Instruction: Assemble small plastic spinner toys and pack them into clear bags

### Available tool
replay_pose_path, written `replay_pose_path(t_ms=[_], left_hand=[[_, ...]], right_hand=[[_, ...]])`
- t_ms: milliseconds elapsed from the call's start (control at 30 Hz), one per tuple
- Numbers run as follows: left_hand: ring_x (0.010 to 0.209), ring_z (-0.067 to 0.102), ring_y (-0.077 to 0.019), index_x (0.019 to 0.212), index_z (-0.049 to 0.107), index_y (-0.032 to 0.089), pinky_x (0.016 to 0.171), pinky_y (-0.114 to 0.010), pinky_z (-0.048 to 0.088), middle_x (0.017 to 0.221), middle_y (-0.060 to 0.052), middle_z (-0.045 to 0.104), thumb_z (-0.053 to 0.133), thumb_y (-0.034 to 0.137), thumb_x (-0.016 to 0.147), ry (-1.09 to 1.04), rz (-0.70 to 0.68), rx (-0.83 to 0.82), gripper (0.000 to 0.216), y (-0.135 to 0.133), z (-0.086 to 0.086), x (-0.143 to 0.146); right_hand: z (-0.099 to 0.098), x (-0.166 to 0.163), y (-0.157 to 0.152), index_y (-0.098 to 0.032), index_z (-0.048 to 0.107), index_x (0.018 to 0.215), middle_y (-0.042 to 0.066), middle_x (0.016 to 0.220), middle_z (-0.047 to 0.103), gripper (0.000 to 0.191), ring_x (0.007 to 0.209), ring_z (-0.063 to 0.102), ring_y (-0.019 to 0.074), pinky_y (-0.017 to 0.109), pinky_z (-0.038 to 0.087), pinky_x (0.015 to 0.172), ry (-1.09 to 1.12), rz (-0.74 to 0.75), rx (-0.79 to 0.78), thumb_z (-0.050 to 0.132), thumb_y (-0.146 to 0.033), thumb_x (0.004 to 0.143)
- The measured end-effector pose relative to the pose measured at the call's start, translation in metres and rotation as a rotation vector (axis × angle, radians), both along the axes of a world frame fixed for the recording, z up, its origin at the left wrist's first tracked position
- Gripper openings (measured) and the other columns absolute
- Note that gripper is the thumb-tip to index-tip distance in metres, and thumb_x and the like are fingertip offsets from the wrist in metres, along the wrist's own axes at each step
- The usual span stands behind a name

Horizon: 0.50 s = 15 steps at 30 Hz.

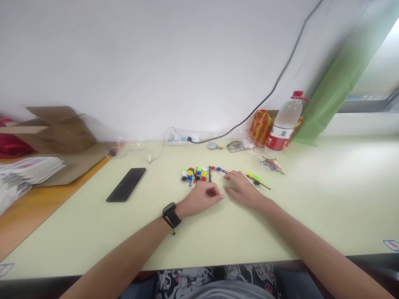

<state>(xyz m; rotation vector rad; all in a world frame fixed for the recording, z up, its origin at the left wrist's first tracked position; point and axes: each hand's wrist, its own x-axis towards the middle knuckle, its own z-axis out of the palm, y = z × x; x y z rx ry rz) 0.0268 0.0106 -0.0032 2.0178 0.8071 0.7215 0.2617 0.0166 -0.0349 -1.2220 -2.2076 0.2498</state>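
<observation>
My left hand (201, 199) rests on the table with its fingers curled and its thumb pointing right. Whatever those fingers hold, if anything, is hidden. Just beyond it lies a group of small coloured round discs (190, 172) in rows, with thin plastic sticks among them. A dark upright stick (210, 174) stands at the group's right edge. My right hand (243, 189) is open, its fingers stretched forward and its thumb apart. Near its fingertips lie a blue disc (218, 169) and a red disc (213, 168). More sticks and a dark disc (256, 182) lie to its right, partly covered.
A black phone (126, 185) lies on the left. Behind are a power strip (182, 138) with a cable and a tape roll (212, 145). A large water bottle (283, 124) and a bag of small coloured pieces (272, 165) are at right. Cardboard (65, 133) stands far left.
</observation>
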Motion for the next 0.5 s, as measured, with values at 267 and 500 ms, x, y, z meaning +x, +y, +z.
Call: replay_pose_path(t_ms=[267, 500], left_hand=[[0.072, 0.062, -0.0148, 0.079, 0.067, 0.017, 0.068, -0.026, 0.049, 0.078, -0.002, 0.071, 0.069, 0.036, 0.091, 0.000, -0.002, 0.013, 0.022, -0.0006, 0.0007, 0.0000], [0.073, 0.062, -0.0150, 0.081, 0.067, 0.017, 0.068, -0.027, 0.050, 0.079, -0.002, 0.070, 0.069, 0.037, 0.091, 0.016, 0.000, 0.008, 0.023, 0.0003, -0.0006, -0.0006]], right_hand=[[0.0016, -0.0005, -0.0004, -0.022, 0.059, 0.121, 0.010, 0.114, 0.066, 0.029, 0.107, 0.058, 0.0298, 0.045, 0.048, 0.093, 0.040, -0.005, 0.018, 0.062, -0.021, 0.092], [-0.0007, -0.0006, 0.0017, -0.021, 0.060, 0.112, 0.010, 0.109, 0.067, 0.022, 0.103, 0.059, 0.0288, 0.044, 0.049, 0.090, 0.027, -0.012, 0.007, 0.063, -0.022, 0.090]])
